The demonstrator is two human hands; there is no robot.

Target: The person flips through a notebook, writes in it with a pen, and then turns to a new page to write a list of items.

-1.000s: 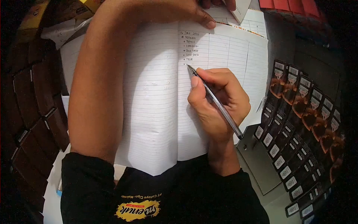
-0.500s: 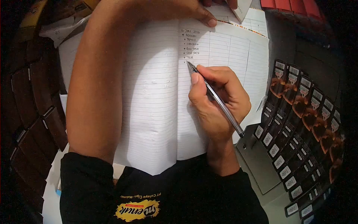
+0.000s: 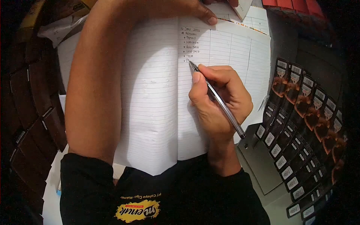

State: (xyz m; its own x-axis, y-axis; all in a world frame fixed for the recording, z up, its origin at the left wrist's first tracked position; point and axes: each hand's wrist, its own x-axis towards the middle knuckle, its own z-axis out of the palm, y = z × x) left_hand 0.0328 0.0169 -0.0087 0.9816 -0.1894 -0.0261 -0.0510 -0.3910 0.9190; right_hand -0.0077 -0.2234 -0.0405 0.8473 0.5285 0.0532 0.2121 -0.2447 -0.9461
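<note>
My right hand (image 3: 221,99) is closed around a clear-barrelled ballpoint pen (image 3: 222,101). The pen's tip touches the right page of an open lined notebook (image 3: 153,112), at the last bullet of a handwritten list (image 3: 191,45) headed with a date. Across the notebook's top edge lies my left hand (image 3: 204,11), its thumb resting on the page edge. Its other fingers are mostly cut off by the frame. One fingertip shows against a small white card (image 3: 243,8) with print on it, which the hand appears to grip.
Rows of dark boxes with heart pictures (image 3: 300,123) stand on the right, beside a grey panel (image 3: 258,165). Dark brown boxes (image 3: 30,112) are stacked on the left. Red packs (image 3: 296,7) sit at the upper right; crumpled clear plastic (image 3: 62,30) lies upper left.
A pen stroke at the last bullet now shows more clearly as a letter. The view has shifted slightly; both hands keep nearly the same pose.
</note>
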